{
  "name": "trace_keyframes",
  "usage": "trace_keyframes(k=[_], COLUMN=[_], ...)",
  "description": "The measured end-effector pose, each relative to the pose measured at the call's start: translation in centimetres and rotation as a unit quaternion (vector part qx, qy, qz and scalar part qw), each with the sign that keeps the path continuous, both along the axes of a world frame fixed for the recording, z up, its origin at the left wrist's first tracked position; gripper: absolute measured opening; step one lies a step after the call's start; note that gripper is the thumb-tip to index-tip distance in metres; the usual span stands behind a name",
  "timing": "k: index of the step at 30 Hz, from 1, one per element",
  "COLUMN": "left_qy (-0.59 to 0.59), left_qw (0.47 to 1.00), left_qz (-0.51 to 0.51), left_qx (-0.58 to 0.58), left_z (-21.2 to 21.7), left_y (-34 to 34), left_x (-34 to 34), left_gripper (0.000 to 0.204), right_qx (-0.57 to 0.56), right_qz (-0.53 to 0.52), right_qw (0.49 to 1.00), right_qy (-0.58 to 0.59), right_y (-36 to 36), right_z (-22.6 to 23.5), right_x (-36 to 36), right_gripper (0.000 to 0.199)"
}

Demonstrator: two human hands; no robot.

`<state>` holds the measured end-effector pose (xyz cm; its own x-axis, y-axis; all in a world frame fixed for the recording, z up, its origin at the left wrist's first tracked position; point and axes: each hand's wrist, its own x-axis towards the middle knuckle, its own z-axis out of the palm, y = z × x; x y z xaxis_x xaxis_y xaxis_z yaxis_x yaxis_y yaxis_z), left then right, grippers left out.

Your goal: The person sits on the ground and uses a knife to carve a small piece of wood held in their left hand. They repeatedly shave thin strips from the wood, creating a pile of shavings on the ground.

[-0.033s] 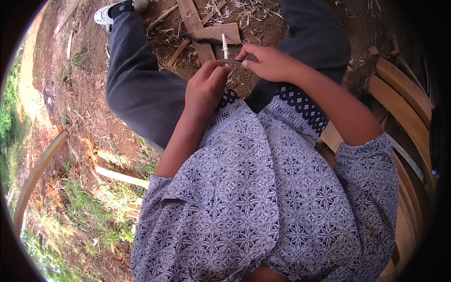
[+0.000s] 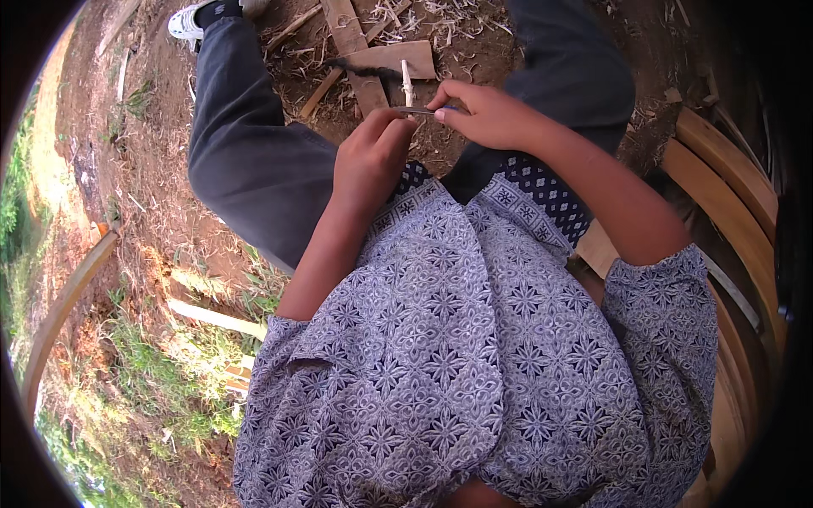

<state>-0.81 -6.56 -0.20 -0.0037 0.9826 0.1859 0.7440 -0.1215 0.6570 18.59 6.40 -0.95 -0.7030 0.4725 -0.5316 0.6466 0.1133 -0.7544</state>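
My left hand is closed, its fingers at the near end of a thin, pale whittled stick that points away from me. In my right hand a small knife is pinched between thumb and fingers. Its thin metal blade lies across the stick and reaches to the left hand's knuckles; a bit of blue shows by the right fingers. Both hands meet between my spread knees, above the ground. The left palm and fingertips are mostly hidden.
Flat boards lie crossed on the brown dirt ahead, with a dark fibrous strand over them and pale shavings around. Curved planks are stacked at my right. At the left are a curved wooden piece, a pale slat and grass.
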Motion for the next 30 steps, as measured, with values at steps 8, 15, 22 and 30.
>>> trace_keyframes(k=[8,15,22,30], left_qy=[-0.025,-0.042,-0.055,-0.077], left_qw=[1.000,0.999,0.998,0.993], left_qz=[0.010,0.020,0.040,0.084], left_qx=[-0.005,-0.013,-0.017,0.026], left_z=[0.6,0.5,-0.2,-1.5], left_y=[0.0,0.0,1.1,3.2], left_x=[0.6,0.6,1.4,-0.7], left_gripper=[0.012,0.013,0.010,0.007], right_qx=[-0.046,-0.002,0.063,0.130], right_qz=[-0.030,-0.035,-0.041,-0.086], right_qw=[0.997,0.999,0.997,0.975], right_qy=[-0.059,-0.027,-0.026,-0.157], right_y=[0.0,-0.4,2.0,3.6], right_z=[2.2,0.5,-4.6,-10.6], right_x=[-0.2,-0.5,0.1,-1.5], right_gripper=[0.032,0.027,0.032,0.034])
